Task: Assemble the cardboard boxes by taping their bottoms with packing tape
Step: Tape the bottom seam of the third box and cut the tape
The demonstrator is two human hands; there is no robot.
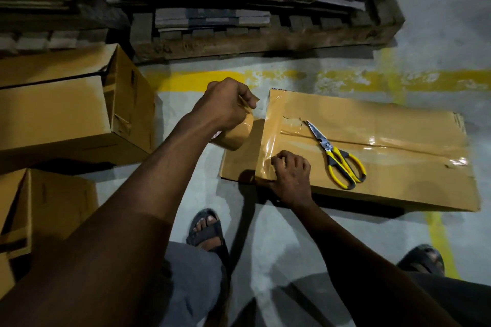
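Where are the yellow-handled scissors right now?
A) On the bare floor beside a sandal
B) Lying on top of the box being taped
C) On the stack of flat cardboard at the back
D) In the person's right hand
B: the scissors lie closed on the cardboard box, beside its taped seam, while the left hand holds the tape roll and the right hand presses tape down at the box's end.

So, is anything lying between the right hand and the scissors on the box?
Nothing visible. The scissors lie on the box just right of the right hand, with only bare cardboard and tape between them.
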